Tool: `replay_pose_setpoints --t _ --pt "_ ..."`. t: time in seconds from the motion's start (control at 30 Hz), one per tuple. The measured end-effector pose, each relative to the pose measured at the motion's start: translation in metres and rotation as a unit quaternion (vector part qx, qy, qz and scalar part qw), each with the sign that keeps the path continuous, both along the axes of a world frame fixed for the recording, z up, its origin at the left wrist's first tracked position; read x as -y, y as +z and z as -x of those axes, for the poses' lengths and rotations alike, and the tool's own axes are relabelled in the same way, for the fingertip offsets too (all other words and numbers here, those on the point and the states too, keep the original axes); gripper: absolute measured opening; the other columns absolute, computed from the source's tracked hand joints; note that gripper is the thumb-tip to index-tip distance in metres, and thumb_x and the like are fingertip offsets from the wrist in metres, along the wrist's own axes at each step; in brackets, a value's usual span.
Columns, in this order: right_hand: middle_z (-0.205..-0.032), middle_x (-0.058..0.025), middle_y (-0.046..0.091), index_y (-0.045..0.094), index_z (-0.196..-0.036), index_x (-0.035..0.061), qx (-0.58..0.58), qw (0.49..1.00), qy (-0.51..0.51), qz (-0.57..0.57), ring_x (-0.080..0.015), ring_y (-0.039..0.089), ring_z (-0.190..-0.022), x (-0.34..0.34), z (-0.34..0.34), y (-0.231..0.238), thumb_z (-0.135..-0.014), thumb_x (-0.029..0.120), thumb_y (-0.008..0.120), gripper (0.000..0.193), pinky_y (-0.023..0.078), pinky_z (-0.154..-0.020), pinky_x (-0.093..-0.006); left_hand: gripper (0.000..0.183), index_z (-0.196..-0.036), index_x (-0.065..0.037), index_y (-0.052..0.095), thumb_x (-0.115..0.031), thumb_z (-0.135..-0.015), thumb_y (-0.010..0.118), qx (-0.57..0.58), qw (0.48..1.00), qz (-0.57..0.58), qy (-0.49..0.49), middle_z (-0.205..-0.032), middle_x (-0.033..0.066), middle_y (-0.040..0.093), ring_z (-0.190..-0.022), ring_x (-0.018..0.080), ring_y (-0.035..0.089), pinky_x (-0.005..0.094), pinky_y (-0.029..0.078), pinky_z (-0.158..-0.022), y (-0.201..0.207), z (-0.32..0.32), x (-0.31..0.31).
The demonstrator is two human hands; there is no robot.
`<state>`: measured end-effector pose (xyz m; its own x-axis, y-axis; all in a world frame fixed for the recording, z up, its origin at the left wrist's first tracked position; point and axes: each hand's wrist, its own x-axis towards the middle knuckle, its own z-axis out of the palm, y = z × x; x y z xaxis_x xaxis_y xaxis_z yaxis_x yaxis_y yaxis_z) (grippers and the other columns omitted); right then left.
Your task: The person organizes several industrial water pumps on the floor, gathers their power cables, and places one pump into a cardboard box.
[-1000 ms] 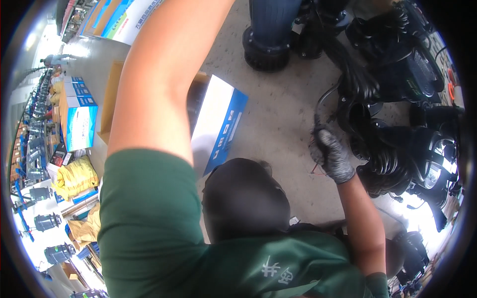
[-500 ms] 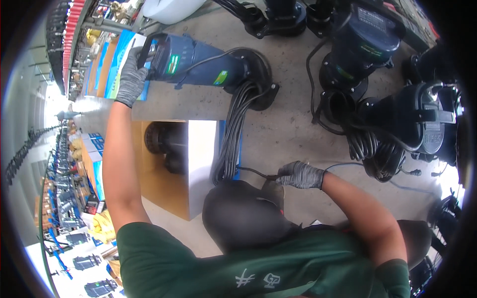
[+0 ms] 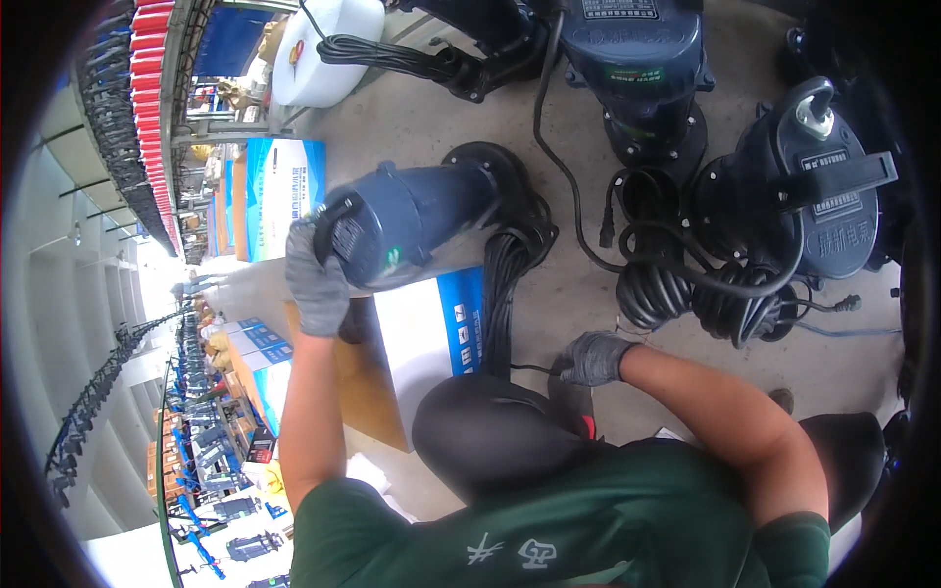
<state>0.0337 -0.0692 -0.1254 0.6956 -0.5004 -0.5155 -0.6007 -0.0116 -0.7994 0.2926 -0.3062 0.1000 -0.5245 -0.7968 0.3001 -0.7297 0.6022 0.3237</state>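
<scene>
Bare floor (image 3: 564,309) separates a blue pump (image 3: 421,211), just beside an open box (image 3: 421,338), from other pumps (image 3: 632,44). The left hand (image 3: 316,282) curls around its handle (image 3: 336,214); the right hand (image 3: 594,359) pinches its cord (image 3: 500,304).

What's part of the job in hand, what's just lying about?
In hand:
- blue pump, left hand at its handle
- black cable, right hand on it
- open box beside the pump (likely)

Lying about, probably:
- other pumps at right
- white roll
- carton beyond left hand
</scene>
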Motion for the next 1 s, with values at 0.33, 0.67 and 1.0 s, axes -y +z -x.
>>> replay_pose_setpoints --t 0.33,0.67,1.0 --pt "-0.101 -0.0191 0.068 0.068 -0.112 0.0126 0.102 0.994 -0.043 0.004 -0.0367 0.064 -0.096 -0.029 -0.019 -0.046 -0.087 0.036 0.055 0.037 0.049 -0.087 -0.0454 0.042 -0.128 -0.003 0.049 -0.005 -0.087 0.056 -0.045 0.997 -0.045 0.041 -0.119 0.0075 0.057 -0.107 0.0187 0.057 0.0305 0.045 -0.093 0.002 -0.055 -0.015" --pt "-0.091 -0.0197 0.068 0.067 -0.105 0.0038 0.109 0.987 -0.102 0.054 -0.0377 0.065 -0.087 -0.036 -0.038 -0.07 -0.085 0.037 0.057 0.039 0.05 -0.082 -0.0461 0.033 -0.129 -0.004 0.049 -0.004 -0.096 0.053 -0.064 0.989 -0.011 0.133 -0.116 0.0053 0.059 -0.106 0.0149 0.056 0.0278 0.044 -0.095 -0.023 -0.131 0.041" --pt "-0.087 -0.0216 0.068 0.067 -0.1 0.0006 0.072 0.989 -0.091 0.093 -0.0375 0.066 -0.084 -0.036 -0.036 -0.065 -0.085 0.036 0.057 0.04 0.051 -0.08 -0.0459 0.03 -0.125 -0.003 0.049 -0.001 -0.095 0.051 -0.048 0.992 0.015 0.118 -0.119 0.007 0.06 -0.11 0.0167 0.056 0.0305 0.043 -0.098 -0.035 -0.154 0.048"
